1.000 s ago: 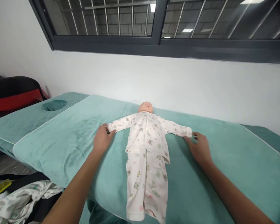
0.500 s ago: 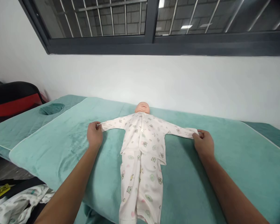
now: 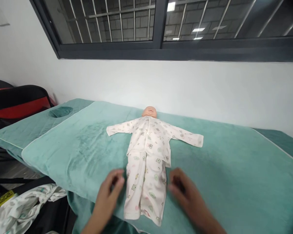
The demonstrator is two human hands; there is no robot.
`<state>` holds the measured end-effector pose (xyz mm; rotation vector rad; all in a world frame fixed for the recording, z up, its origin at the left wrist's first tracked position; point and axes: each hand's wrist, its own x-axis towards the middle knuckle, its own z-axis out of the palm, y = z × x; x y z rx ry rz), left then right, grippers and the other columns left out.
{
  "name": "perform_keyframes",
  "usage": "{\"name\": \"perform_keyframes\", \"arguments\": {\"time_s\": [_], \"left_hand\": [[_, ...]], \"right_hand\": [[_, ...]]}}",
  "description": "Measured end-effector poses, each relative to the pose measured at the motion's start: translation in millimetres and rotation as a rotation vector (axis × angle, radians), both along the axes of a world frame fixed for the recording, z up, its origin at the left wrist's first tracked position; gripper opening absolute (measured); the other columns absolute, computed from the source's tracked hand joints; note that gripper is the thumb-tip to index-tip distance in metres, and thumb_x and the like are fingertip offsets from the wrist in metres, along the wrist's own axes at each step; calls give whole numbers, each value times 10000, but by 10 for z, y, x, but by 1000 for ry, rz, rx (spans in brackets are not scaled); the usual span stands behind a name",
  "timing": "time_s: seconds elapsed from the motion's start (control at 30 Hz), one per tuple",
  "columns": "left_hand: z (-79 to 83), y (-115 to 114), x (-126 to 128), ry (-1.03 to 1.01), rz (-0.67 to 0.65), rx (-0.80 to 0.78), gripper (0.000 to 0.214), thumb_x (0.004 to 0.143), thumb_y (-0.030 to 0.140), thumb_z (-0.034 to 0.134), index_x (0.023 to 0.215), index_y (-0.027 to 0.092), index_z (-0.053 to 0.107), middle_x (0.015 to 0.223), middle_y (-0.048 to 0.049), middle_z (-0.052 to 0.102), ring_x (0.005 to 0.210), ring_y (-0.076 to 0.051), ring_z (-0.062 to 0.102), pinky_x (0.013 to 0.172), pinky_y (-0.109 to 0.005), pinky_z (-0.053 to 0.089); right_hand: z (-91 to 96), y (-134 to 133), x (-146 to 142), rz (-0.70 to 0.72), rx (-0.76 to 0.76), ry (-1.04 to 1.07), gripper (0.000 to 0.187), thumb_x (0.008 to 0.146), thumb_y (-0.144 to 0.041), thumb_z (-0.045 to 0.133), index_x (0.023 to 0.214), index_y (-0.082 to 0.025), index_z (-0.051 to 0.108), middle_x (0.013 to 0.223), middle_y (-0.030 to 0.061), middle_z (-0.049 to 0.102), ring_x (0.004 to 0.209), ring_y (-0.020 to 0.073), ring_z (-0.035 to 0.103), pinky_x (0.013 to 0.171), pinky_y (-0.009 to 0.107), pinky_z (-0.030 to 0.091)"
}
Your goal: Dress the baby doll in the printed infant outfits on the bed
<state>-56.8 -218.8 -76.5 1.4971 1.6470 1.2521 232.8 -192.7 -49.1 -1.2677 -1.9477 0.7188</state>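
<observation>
A baby doll (image 3: 149, 112) lies on its back on a teal towel (image 3: 210, 175), arms spread, dressed in a white printed shirt (image 3: 150, 138) and matching trousers (image 3: 145, 190). My left hand (image 3: 108, 195) hovers just left of the trouser legs, fingers loosely curled and apart, holding nothing. My right hand (image 3: 184, 191) is just right of the trousers, blurred by motion, fingers bent and apart, also holding nothing. Neither hand touches the clothes as far as I can see.
The towel covers a teal massage bed with a face hole (image 3: 61, 111) at the left end. A black and red chair (image 3: 17, 100) stands at far left. Crumpled printed cloth (image 3: 26, 208) lies low at the left. A white wall and dark window frame are behind.
Both hands let go of the sleeve cuffs and drew back toward me, now flanking the trouser legs. The doll's sleeves lie spread flat.
</observation>
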Motion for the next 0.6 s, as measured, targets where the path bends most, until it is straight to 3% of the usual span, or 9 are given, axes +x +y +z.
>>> {"name": "perform_keyframes", "arguments": {"time_s": [0.03, 0.07, 0.17, 0.3, 0.43, 0.6], "left_hand": [[-86, -217, 93, -1, -46, 34, 337, 880, 463, 560, 1078, 210, 663, 1008, -70, 690, 918, -236, 659, 810, -339, 548], [-171, -390, 181, 12, -72, 101, 380, 861, 480, 584, 1131, 222, 656, 1037, -79, 681, 928, -247, 659, 789, -341, 560], [-362, -639, 402, 140, -152, 228, 482, 817, 401, 677, 1271, 263, 596, 1024, -73, 652, 906, -227, 668, 766, -316, 579], [-391, -604, 542, 277, -57, 332, 379, 918, 206, 533, 1287, 287, 570, 929, -45, 593, 788, -150, 643, 692, -245, 559], [-312, -553, 497, 411, 19, 460, 349, 910, 200, 542, 1246, 271, 603, 915, -54, 542, 754, -153, 601, 648, -258, 532], [-302, -602, 429, 535, -6, 501, 380, 910, 183, 515, 1273, 248, 606, 854, -55, 548, 726, -161, 592, 610, -253, 519]], "right_hand": [[-58, -202, -108, 89, 77, 24, 229, 918, -436, 543, 966, -213, 558, 821, 18, 569, 702, 139, 556, 638, 236, 493], [-121, -371, -213, 134, 201, 47, 353, 860, -496, 621, 1071, -219, 556, 904, 38, 586, 750, 153, 583, 664, 244, 516], [-282, -657, -490, 62, 346, -18, 433, 872, -343, 641, 1274, -246, 514, 1065, 90, 567, 848, 165, 621, 681, 227, 539], [-354, -694, -677, -68, 347, -96, 280, 888, -158, 524, 1139, -248, 610, 996, 79, 515, 815, 151, 609, 691, 240, 544], [-374, -719, -595, -146, 424, -70, 292, 864, -115, 523, 1098, -241, 643, 1009, 78, 496, 818, 142, 606, 698, 234, 546], [-366, -927, -488, -228, 408, 27, 334, 886, -112, 522, 1114, -287, 691, 936, 56, 557, 776, 144, 616, 692, 245, 548]]}}
